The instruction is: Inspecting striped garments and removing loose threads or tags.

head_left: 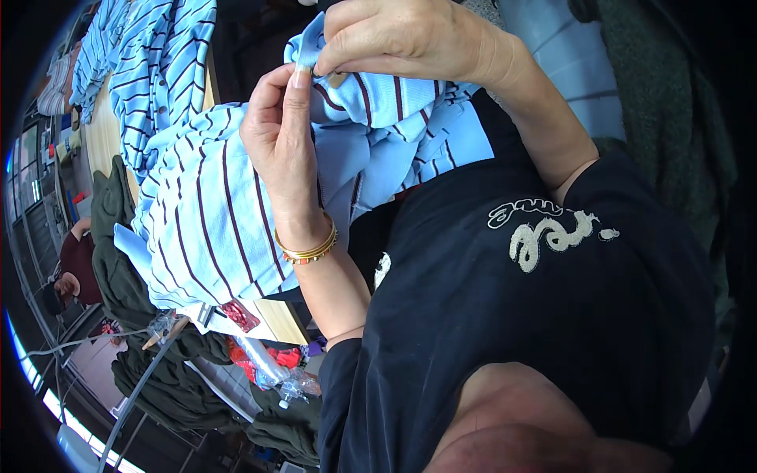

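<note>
A light blue knit garment with dark stripes (213, 205) lies bunched across my lap and over the table edge. My left hand (284, 134), with gold bangles (309, 251) at the wrist, pinches a raised fold of it between thumb and fingers. Close against it, my right hand (402, 39) grips the same fold from above, fingers curled. The fingertips of both hands nearly meet there. A small brown piece (337, 80) shows just below the right fingers; what it is I cannot make out. Anything tiny between the fingertips is hidden.
More blue striped garments (162, 71) hang over a wooden table (101, 130) at the upper left. Dark green garments (118, 236) are heaped at left. A clear plastic bottle (264, 363) lies lower left. Another person (79, 264) sits at the far left.
</note>
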A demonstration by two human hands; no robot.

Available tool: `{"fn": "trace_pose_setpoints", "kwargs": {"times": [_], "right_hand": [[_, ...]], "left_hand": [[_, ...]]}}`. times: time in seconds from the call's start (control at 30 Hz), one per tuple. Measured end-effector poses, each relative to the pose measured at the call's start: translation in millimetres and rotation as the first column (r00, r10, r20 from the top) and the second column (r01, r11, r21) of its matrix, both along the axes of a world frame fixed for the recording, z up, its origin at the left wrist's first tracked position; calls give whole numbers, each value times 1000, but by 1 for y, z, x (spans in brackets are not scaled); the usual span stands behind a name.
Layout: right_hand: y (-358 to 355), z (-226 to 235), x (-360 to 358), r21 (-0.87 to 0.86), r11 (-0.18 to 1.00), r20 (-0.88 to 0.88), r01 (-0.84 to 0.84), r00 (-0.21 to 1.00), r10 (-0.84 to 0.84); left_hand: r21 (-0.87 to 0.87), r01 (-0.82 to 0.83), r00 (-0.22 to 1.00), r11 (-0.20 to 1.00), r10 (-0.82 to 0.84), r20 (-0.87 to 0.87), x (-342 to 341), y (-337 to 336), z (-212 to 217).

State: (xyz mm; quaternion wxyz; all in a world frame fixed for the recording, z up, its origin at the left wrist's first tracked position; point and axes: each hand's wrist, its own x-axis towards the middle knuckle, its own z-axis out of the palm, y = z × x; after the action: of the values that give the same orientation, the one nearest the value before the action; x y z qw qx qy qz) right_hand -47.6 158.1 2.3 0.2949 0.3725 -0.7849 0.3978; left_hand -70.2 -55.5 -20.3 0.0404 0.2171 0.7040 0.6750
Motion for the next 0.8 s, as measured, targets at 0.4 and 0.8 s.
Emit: {"fn": "trace_pose_setpoints", "kwargs": {"times": [0.4,0.8], "right_hand": [[2,4,-4,321,940,51,114,989,-138],[-6,-10,-31,-155,977,153,-145,974,169]], "left_hand": [[20,48,998,999,-49,45,-1,-2,-4],[-24,-157,987,987,155,-52,-3,-3,-19]]}}
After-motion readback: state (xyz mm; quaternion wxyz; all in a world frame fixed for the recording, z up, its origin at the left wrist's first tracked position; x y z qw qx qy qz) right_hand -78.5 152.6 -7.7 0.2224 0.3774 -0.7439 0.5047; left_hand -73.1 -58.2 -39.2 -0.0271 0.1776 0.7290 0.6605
